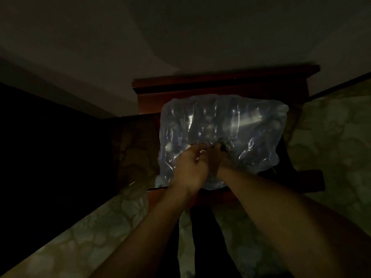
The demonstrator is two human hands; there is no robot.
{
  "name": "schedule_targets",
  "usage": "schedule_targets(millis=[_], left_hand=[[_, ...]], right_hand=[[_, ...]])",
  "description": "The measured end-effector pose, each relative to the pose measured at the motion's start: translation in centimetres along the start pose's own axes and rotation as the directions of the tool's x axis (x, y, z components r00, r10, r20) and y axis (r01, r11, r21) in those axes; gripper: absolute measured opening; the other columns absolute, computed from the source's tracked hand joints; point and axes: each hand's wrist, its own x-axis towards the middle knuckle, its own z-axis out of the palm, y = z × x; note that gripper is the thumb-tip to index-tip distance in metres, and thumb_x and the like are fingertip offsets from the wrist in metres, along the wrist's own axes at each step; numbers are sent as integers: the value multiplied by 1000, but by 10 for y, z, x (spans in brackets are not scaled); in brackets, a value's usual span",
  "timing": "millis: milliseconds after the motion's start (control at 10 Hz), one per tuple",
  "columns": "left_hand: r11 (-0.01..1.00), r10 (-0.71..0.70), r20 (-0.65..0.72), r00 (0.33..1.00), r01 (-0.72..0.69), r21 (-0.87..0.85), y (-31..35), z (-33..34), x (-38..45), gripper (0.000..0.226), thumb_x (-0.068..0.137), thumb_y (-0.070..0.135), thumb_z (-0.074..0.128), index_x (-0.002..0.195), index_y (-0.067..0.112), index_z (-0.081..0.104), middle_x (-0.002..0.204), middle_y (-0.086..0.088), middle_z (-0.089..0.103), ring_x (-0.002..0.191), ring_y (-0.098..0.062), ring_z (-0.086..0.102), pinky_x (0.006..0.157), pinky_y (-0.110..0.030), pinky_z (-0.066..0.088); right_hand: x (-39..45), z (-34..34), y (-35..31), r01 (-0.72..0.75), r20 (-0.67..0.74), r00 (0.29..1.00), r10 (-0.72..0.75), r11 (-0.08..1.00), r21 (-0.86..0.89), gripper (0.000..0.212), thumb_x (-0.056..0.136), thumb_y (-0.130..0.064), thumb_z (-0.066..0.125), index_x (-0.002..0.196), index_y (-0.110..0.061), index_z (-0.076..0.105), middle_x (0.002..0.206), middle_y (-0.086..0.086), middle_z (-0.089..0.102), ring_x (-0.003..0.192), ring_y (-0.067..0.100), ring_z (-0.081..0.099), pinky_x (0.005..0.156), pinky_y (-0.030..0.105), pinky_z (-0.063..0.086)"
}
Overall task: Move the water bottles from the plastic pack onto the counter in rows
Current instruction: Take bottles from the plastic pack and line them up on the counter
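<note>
both the left hand (190,167) and right hand (217,157) pinch the wrap atop the plastic pack (220,129) directly beneath them.

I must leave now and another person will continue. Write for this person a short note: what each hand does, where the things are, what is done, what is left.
Left hand: fingers curled, pinching the wrap on top of the plastic pack.
Right hand: beside the left one, also gripping the wrap near the pack's middle.
The pack lies on a dark wooden counter, apparently still closed. The light is dim; the bottles inside are hard to make out.
Done: no bottle is out.
Left: tear the wrap open, take out every bottle, stand them on the counter in rows.
</note>
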Motion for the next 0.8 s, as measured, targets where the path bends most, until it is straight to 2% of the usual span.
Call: schedule_targets(millis=[100, 200, 300, 400, 500, 600, 700, 800], left_hand=[[999, -2, -4, 1000, 2, 45, 5, -6, -1, 35, 104, 15, 43, 136, 12, 57, 117, 4, 64, 97, -2, 61, 78, -5, 47], [997, 0, -8, 1000, 1, 77, 11, -7, -4, 33, 104, 17, 44, 133, 11, 59, 126, -7, 64, 104, -13, 60, 79, -14, 48], [992, 6, -8, 1000, -5, 124, 19, -3, -8, 29, 103, 18, 48, 126, 6, 62, 122, -12, 68, 106, -22, 65, 87, -27, 54], [990, 0, -63, 998, 9, 142, 27, -1, -10, 34, 102, 24, 48, 129, 7, 62, 125, -12, 68, 114, -25, 65, 98, -35, 53], [986, -55, -104, 993, 70, 154, 35, 1, -12, 40, 101, 37, 47, 109, 6, 70, 105, -16, 72, 100, -31, 68, 84, -36, 55], [976, -218, -48, 975, 218, -7, 42, 6, -12, 51, 99, 51, 46, 114, 7, 68, 111, -17, 70, 100, -32, 67, 93, -43, 54], [776, -337, 267, 903, 427, -464, 56, 10, -13, 44, 98, 44, 51, 112, 5, 67, 108, -19, 70, 90, -27, 66, 86, -38, 54], [631, -355, 441, 825, 559, -538, 65, 12, -22, 34, 97, 39, 56, 102, 7, 67, 93, -13, 70, 81, -25, 66, 71, -34, 55]], right_hand=[[-6, -5, -4, 4, 0, 1000, -4, 1000, 2, 52, 101, -22, 46, 145, 1, 31, 141, 22, 45, 127, 38, 49, 96, 38, 41], [-20, -27, -9, 114, 12, 993, -114, 993, 23, 42, 101, -15, 44, 141, -3, 43, 144, 23, 44, 131, 37, 45, 106, 41, 37], [-34, -51, -13, 131, -8, 991, -131, 986, 101, 32, 99, -18, 52, 129, -7, 53, 128, 17, 59, 109, 30, 58, 93, 38, 47], [-47, -65, -14, 69, -71, 996, -51, 961, 269, 26, 94, -29, 60, 113, -12, 61, 101, 11, 67, 80, 20, 61, 80, 35, 55], [-64, -77, -6, 9, -96, 995, 31, 923, 385, 36, 86, -45, 64, 104, -14, 63, 85, 4, 68, 74, 18, 65, 66, 31, 56], [-86, -88, 1, -36, -63, 995, 79, 858, 513, 48, 82, -53, 64, 110, -14, 63, 84, 5, 70, 74, 20, 69, 65, 33, 61], [-115, -92, 8, -13, 39, 999, -12, 812, 583, 44, 78, -49, 67, 109, -18, 65, 97, 7, 73, 84, 21, 72, 72, 37, 63], [-143, -87, 23, 53, 113, 983, -141, 824, 564, 46, 72, -59, 64, 106, -28, 64, 96, 2, 71, 77, 20, 74, 70, 35, 63]])
